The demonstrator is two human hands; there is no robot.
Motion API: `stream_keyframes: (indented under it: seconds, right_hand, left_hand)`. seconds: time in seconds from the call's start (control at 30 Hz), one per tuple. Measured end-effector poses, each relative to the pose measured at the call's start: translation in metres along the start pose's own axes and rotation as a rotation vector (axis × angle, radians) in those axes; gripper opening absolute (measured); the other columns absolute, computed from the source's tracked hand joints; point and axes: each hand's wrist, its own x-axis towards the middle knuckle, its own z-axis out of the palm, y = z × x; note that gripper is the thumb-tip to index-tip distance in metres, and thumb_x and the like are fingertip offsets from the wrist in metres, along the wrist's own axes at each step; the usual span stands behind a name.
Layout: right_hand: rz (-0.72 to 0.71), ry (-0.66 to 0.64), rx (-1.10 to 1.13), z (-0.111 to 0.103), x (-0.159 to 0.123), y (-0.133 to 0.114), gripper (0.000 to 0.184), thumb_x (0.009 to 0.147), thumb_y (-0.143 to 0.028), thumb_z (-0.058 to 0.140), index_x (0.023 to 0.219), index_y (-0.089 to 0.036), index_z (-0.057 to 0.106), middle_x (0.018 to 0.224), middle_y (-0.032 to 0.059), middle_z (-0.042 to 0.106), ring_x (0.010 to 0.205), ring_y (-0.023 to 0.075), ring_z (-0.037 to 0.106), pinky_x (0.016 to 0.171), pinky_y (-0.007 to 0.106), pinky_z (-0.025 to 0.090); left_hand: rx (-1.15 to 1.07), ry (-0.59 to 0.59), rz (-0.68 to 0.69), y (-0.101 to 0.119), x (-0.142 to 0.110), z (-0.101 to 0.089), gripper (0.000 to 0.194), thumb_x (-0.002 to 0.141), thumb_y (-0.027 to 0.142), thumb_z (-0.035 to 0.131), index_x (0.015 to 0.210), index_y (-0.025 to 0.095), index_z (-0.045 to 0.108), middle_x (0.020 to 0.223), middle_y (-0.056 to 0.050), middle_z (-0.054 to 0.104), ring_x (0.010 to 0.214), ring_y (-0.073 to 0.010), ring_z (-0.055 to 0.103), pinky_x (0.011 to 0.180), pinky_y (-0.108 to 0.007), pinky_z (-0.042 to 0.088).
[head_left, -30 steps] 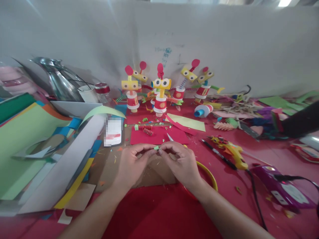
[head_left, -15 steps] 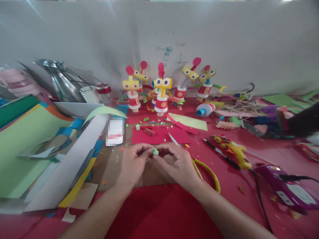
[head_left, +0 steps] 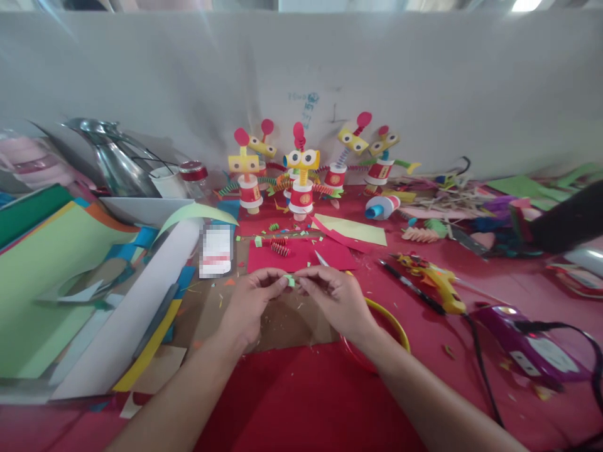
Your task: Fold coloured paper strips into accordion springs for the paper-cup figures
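Between my two hands is a small folded piece of light green paper [head_left: 290,281]. My left hand [head_left: 258,294] pinches its left side between thumb and forefinger, and my right hand [head_left: 330,295] pinches at its right side. Both are held over a brown board [head_left: 292,320]. Just beyond them lies red paper [head_left: 315,254] with red folded paper springs [head_left: 281,248] and green scraps on it. Scissors [head_left: 402,333] with yellow-and-red handles lie partly under my right hand and wrist, the blade tip showing past the fingers.
Several paper-cup robot figures [head_left: 301,198] stand along the wall. On the right lie a black pen [head_left: 409,285], a yellow glue gun [head_left: 443,285] and a purple power strip [head_left: 537,348] with cords. Stacked coloured paper [head_left: 56,282] fills the left, near a metal jug [head_left: 120,160].
The green paper has turned a little between my fingers, and my right fingertips have shifted on it. The view has tilted slightly upward.
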Motion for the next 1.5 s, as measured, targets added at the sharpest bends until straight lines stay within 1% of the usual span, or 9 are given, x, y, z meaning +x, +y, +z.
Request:
stream_keyframes:
  seconds: [0.23,0.3,0.43,0.57,0.67,0.73,0.93,1.17,1.5]
  right_hand:
    - [0.082,0.008,-0.887,-0.05,-0.046,0.002,0.021,0.081,-0.03,0.059,0.1,-0.022,0.062,0.084,0.0074,0.064,0.075,0.0238,0.063,0.063,0.034,0.046]
    - [0.138,-0.013,-0.972,-0.057,-0.066,0.009,0.021,0.081,-0.03,0.057,0.1,-0.021,0.062,0.085,0.0087,0.063,0.077,0.0253,0.063,0.067,0.036,0.047]
    - [0.276,-0.013,-0.916,-0.06,-0.084,0.018,0.035,0.082,-0.022,0.05,0.116,-0.017,0.056,0.093,0.0113,0.066,0.082,0.0266,0.065,0.069,0.037,0.048]
    - [0.353,-0.026,-0.609,-0.063,-0.083,0.018,0.044,0.073,-0.019,0.052,0.117,-0.017,0.054,0.091,0.0071,0.07,0.082,0.0239,0.068,0.068,0.034,0.053]
    - [0.247,0.029,-0.438,-0.06,-0.093,0.011,0.054,0.075,-0.027,0.054,0.128,-0.019,0.046,0.117,0.0099,0.065,0.104,0.0241,0.063,0.083,0.035,0.053]
    - [0.149,0.038,-0.537,-0.054,-0.103,0.003,0.067,0.073,-0.036,0.062,0.134,-0.02,0.039,0.129,0.012,0.056,0.116,0.0271,0.056,0.093,0.04,0.05]
    - [-0.002,0.009,-0.767,-0.018,-0.108,-0.011,0.079,0.064,-0.052,0.07,0.131,-0.021,0.041,0.125,0.0153,0.057,0.109,0.0327,0.059,0.084,0.045,0.053]
    - [0.027,0.004,-0.736,0.001,-0.092,-0.005,0.061,0.071,-0.035,0.066,0.127,-0.024,0.043,0.116,0.0105,0.061,0.103,0.0288,0.061,0.079,0.043,0.054]
    - [0.03,-0.004,-0.703,-0.001,-0.09,0.001,0.054,0.075,-0.019,0.054,0.128,-0.025,0.047,0.12,0.0078,0.061,0.107,0.0257,0.061,0.084,0.041,0.054]
  left_hand:
    - [-0.307,0.015,-0.193,0.001,0.004,-0.003,0.005,0.072,0.013,0.069,0.071,0.012,0.064,0.071,-0.003,0.062,0.068,-0.0095,0.059,0.058,-0.017,0.043]
    - [-0.429,0.023,-0.283,0.003,0.004,-0.002,0.006,0.076,0.009,0.064,0.071,0.011,0.063,0.071,-0.006,0.062,0.064,-0.0096,0.059,0.056,-0.018,0.045]
    - [-0.618,0.035,-0.386,0.007,0.006,-0.003,0.012,0.082,0.005,0.054,0.074,0.01,0.061,0.071,-0.008,0.061,0.059,-0.0097,0.057,0.051,-0.018,0.045]
    - [-0.701,0.118,-0.376,0.008,0.011,-0.007,0.011,0.082,0.003,0.053,0.076,0.01,0.06,0.073,-0.008,0.062,0.061,-0.0099,0.059,0.051,-0.018,0.048]
    - [-0.698,0.186,-0.376,0.007,0.012,-0.009,0.011,0.082,0.002,0.054,0.074,0.01,0.059,0.073,-0.007,0.063,0.062,-0.0106,0.06,0.053,-0.019,0.05]
    - [-0.679,0.191,-0.378,0.007,0.012,-0.01,0.012,0.082,0.004,0.054,0.074,0.01,0.059,0.071,-0.007,0.063,0.061,-0.011,0.06,0.054,-0.022,0.051]
    - [-0.677,0.164,-0.361,0.009,0.009,-0.009,0.015,0.084,0.003,0.05,0.073,0.011,0.056,0.069,-0.007,0.064,0.063,-0.0139,0.064,0.06,-0.027,0.054]
    - [-0.677,0.155,-0.272,0.011,0.008,-0.005,0.018,0.082,-0.002,0.048,0.072,0.012,0.056,0.072,-0.007,0.066,0.068,-0.0163,0.067,0.072,-0.035,0.056]
    - [-0.673,0.195,-0.246,0.012,0.005,-0.001,0.021,0.082,-0.003,0.046,0.069,0.01,0.056,0.069,-0.007,0.065,0.07,-0.0168,0.069,0.069,-0.029,0.059]
